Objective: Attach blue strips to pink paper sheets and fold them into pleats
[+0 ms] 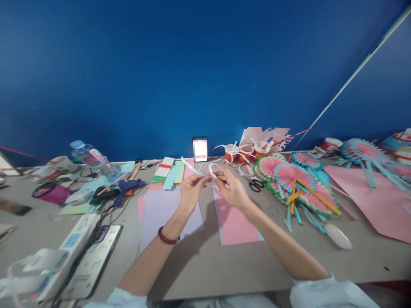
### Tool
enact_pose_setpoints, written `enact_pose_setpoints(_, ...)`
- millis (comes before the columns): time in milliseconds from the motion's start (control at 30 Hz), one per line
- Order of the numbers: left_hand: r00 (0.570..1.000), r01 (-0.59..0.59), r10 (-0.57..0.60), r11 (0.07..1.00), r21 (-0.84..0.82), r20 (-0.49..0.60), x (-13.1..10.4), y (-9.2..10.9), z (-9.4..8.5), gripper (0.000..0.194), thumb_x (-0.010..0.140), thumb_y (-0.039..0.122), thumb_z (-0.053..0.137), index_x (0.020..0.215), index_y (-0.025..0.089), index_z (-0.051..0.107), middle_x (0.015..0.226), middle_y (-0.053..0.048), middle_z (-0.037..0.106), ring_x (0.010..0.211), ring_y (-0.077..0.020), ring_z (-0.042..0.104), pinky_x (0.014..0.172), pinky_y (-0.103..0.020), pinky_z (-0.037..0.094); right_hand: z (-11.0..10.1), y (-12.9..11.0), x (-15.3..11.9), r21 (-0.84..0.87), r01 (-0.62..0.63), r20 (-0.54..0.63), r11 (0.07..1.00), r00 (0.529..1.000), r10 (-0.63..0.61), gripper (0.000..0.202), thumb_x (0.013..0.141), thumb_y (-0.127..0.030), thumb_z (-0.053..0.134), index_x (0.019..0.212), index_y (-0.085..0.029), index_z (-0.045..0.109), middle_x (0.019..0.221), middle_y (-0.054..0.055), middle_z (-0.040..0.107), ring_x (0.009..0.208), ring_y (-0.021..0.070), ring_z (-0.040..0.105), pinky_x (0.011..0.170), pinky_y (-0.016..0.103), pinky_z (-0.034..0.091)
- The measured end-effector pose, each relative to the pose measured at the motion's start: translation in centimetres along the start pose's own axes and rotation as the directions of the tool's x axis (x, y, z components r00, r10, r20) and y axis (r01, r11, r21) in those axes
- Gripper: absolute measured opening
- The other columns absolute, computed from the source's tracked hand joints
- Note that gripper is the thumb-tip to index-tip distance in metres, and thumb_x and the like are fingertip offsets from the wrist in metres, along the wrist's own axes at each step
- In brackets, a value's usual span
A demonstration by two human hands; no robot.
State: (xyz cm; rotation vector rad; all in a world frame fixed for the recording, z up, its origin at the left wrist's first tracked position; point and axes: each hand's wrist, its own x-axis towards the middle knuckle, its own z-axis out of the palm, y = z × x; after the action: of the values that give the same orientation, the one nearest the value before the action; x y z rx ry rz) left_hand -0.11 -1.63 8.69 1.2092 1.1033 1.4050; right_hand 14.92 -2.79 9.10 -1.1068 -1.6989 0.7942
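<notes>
Both hands are raised over the middle of the table, fingertips almost meeting. My left hand (192, 191) pinches a thin white strip (190, 166), whose free end sticks up to the left. Between thumb and fingers of my right hand (230, 188) is a curled white piece (212, 170), seemingly of the same strip; whether the two parts join is hidden by the fingertips. Whether it is paper or tape I cannot tell. Below my left hand lies lavender paper (170, 214); below my right, pink paper (236, 224).
A phone (200, 149) stands against the blue wall. Right are scissors (256, 185), paper cups (230, 153), folded paper fans (293, 177) and a white computer mouse (338, 236). Left are a glue gun (126, 190), a bottle (96, 159), a power strip (72, 246) and another phone (93, 265).
</notes>
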Motion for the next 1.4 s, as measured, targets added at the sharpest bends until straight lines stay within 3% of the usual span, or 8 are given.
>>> enact_pose_setpoints(167, 1.0, -0.001, 0.0, 0.999, -0.039, -0.016, 0.0, 0.2, 0.2, 0.016, 0.065, 0.032, 0.074, 0.07, 0.016, 0.072, 0.071, -0.006, 0.071, 0.07, -0.0169, 0.064, 0.059, -0.025, 0.048, 0.2, 0.2, -0.2, -0.048, 0.072, -0.052, 0.996, 0.996, -0.074, 0.023, 0.089, -0.031, 0.046, 0.109, -0.023, 0.053, 0.102, 0.007, 0.067, 0.093, 0.0202, 0.066, 0.07, 0.029, 0.051)
enact_pose_setpoints(267, 1.0, -0.006, 0.007, 0.997, -0.075, 0.016, -0.1, 0.6, 0.2, 0.016, 0.065, 0.03, 0.074, 0.072, 0.016, 0.071, 0.074, -0.006, 0.072, 0.072, -0.0168, 0.065, 0.058, -0.024, 0.048, 0.3, 0.4, -0.3, -0.219, 0.166, -0.115, 0.962, 0.974, -0.194, 0.02, 0.09, -0.028, 0.045, 0.107, -0.023, 0.055, 0.1, 0.006, 0.067, 0.09, 0.0199, 0.064, 0.078, 0.032, 0.049)
enact_pose_setpoints(467, 0.986, 0.017, 0.012, 0.985, -0.173, 0.164, -0.4, 1.2, 0.2, 0.03, 0.063, 0.03, 0.078, 0.089, 0.018, 0.069, 0.088, -0.007, 0.072, 0.085, -0.0194, 0.066, 0.069, -0.028, 0.052, 0.2, 0.9, -0.4, -0.515, 0.329, -0.144, 0.791, 0.877, -0.458, 0.024, 0.093, -0.024, 0.041, 0.112, -0.024, 0.056, 0.107, 0.007, 0.066, 0.08, 0.02, 0.06, 0.079, 0.036, 0.044)
enact_pose_setpoints(633, 0.989, 0.015, 0.02, 0.973, -0.232, 0.148, -0.5, 1.1, 0.0, 0.029, 0.063, 0.03, 0.078, 0.088, 0.019, 0.068, 0.087, -0.005, 0.071, 0.077, -0.0163, 0.066, 0.069, -0.027, 0.051, 0.1, 1.2, -0.4, -0.6, 0.462, -0.061, 0.653, 0.787, -0.613, 0.035, 0.092, -0.016, 0.042, 0.125, -0.024, 0.048, 0.105, 0.007, 0.067, 0.075, 0.0193, 0.058, 0.077, 0.037, 0.043)
enact_pose_setpoints(733, 0.995, 0.016, 0.003, 0.981, -0.193, 0.099, -0.7, 1.2, 0.0, 0.024, 0.065, 0.031, 0.077, 0.083, 0.018, 0.069, 0.085, -0.004, 0.07, 0.075, -0.0157, 0.065, 0.068, -0.026, 0.05, 0.2, 1.6, -0.5, -0.592, 0.499, -0.058, 0.633, 0.757, -0.651, 0.04, 0.091, -0.014, 0.043, 0.13, -0.025, 0.044, 0.1, 0.006, 0.068, 0.078, 0.0195, 0.059, 0.078, 0.038, 0.044)
enact_pose_setpoints(1133, 0.993, 0.013, 0.003, 0.991, -0.133, 0.12, -0.8, 1.4, 0.0, 0.018, 0.069, 0.028, 0.072, 0.083, 0.019, 0.068, 0.088, -0.005, 0.068, 0.079, -0.0157, 0.063, 0.066, -0.025, 0.051, 0.5, 2.3, -0.3, -0.44, 0.38, -0.249, 0.813, 0.819, -0.518, 0.038, 0.091, -0.02, 0.045, 0.128, -0.025, 0.045, 0.109, 0.009, 0.064, 0.096, 0.0232, 0.061, 0.084, 0.042, 0.05)
enact_pose_setpoints(1400, 0.982, 0.012, -0.006, 1.0, -0.028, 0.187, -0.9, 1.4, 0.0, 0.025, 0.067, 0.029, 0.074, 0.09, 0.02, 0.071, 0.092, -0.006, 0.069, 0.075, -0.0142, 0.061, 0.066, -0.024, 0.05, 0.5, 1.3, -0.4, -0.244, 0.232, -0.308, 0.942, 0.902, -0.302, 0.034, 0.09, -0.024, 0.047, 0.123, -0.023, 0.048, 0.119, 0.01, 0.06, 0.105, 0.0221, 0.061, 0.09, 0.038, 0.051)
